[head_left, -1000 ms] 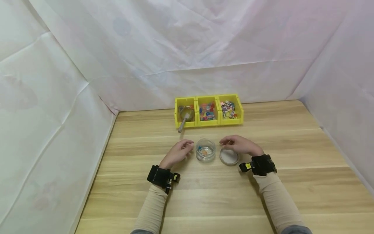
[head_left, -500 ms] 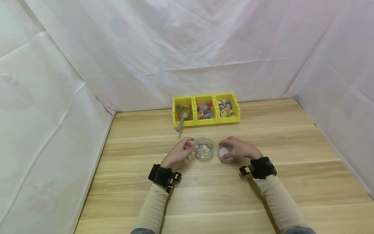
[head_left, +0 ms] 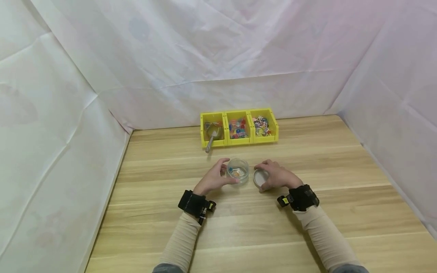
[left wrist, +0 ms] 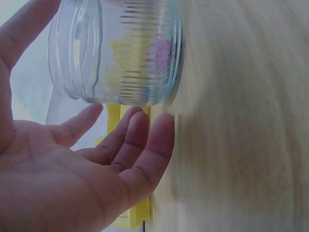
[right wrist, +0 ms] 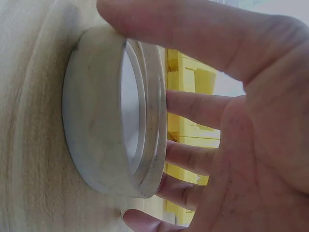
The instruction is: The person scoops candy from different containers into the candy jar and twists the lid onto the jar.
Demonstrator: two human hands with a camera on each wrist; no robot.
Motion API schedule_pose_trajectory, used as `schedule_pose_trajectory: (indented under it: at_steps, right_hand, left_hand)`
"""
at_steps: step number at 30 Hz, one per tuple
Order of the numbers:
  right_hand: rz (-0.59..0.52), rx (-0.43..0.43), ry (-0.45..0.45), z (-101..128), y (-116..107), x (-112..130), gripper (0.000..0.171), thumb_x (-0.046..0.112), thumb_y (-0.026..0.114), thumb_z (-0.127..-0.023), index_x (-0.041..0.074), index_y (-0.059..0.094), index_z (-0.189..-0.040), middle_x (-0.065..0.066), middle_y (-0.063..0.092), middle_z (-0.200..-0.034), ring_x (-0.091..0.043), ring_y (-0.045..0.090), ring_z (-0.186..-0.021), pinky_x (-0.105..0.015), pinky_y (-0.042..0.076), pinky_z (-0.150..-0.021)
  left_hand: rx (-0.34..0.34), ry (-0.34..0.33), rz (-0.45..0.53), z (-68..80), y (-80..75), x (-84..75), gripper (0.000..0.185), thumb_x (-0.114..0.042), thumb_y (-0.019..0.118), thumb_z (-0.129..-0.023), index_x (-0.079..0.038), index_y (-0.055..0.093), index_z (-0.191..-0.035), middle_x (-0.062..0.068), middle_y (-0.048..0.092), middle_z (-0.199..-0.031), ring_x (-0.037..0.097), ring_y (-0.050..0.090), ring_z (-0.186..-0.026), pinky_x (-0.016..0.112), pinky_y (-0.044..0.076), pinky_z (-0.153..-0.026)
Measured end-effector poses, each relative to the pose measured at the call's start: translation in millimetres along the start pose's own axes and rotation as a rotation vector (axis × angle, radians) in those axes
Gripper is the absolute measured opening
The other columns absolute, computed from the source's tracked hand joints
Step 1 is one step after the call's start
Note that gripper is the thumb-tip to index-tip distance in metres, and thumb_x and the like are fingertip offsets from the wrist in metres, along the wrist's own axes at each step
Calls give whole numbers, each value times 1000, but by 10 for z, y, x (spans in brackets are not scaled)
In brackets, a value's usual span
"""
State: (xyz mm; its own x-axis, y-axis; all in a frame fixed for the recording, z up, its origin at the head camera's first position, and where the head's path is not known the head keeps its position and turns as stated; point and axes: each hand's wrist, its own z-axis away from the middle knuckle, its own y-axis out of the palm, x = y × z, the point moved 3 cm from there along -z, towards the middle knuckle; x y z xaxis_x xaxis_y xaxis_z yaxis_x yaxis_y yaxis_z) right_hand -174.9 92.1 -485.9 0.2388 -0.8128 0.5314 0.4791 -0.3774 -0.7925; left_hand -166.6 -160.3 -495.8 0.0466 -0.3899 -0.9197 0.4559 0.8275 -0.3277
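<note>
A clear glass jar (head_left: 241, 172) stands upright on the wooden table, with a few small coloured pieces inside. My left hand (head_left: 215, 178) reaches round its left side, thumb in front and fingers spread behind. In the left wrist view, the fingertips (left wrist: 161, 135) are close to the ribbed glass (left wrist: 140, 63). Right of the jar, a round lid (head_left: 261, 178) lies with its hollow side up. My right hand (head_left: 280, 176) grips this lid by its rim, the thumb (right wrist: 159, 21) on the near edge and the fingers along the far side.
Behind the jar stands a row of yellow bins (head_left: 239, 142) holding small coloured pieces. A scoop (head_left: 210, 143) rests in the left bin, its handle sticking out over the front. White cloth (head_left: 218, 49) hangs behind the table and at both sides.
My left hand has moved right, bringing its thumb in front of the jar. My right hand has come down from above the lid and taken hold of its rim.
</note>
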Motion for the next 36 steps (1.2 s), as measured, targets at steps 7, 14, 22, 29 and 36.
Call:
schedule_pose_trajectory:
  at_steps: [7,14,22,29,36]
  right_hand:
    - [-9,-4,-5,-21,-41,3,80,28,89,-68,9,54,-137,-21,50,-129,-36,49,-108,-47,50,-79]
    - [-63,-57,-39,-55,-136,-55,73,20,82,-73,1,50,-136,-22,55,-123,-35,53,-106,-48,49,-85]
    - [-200,-77,-41,-37,-249,-28,71,20,79,-80,-4,43,-136,-28,48,-136,-38,52,-115,-50,48,-92]
    - [-236,-91,-32,-60,-278,-37,69,21,77,-85,-3,39,-137,-30,47,-135,-39,53,-116,-48,49,-91]
    - [-268,-185,-78,-57,-378,-19,73,23,76,-87,-1,39,-145,-27,44,-143,-44,45,-127,-61,40,-103]
  left_hand:
    - [-9,-13,-19,-30,58,20,97,-34,87,-76,-19,31,-153,13,55,-132,26,51,-122,46,44,-101]
    - [-19,36,-65,-59,110,8,101,-31,89,-74,-13,29,-154,11,50,-141,30,48,-130,49,39,-108]
    - [-35,49,-93,-84,141,-9,101,-28,89,-74,-12,30,-153,11,47,-146,30,43,-136,49,33,-113]
    - [-38,44,-120,-101,154,4,99,-30,89,-74,-14,30,-153,11,47,-146,29,42,-137,48,34,-113]
    - [-43,42,-133,-109,177,-10,100,-31,89,-74,-11,30,-152,14,46,-146,31,41,-137,50,33,-114]
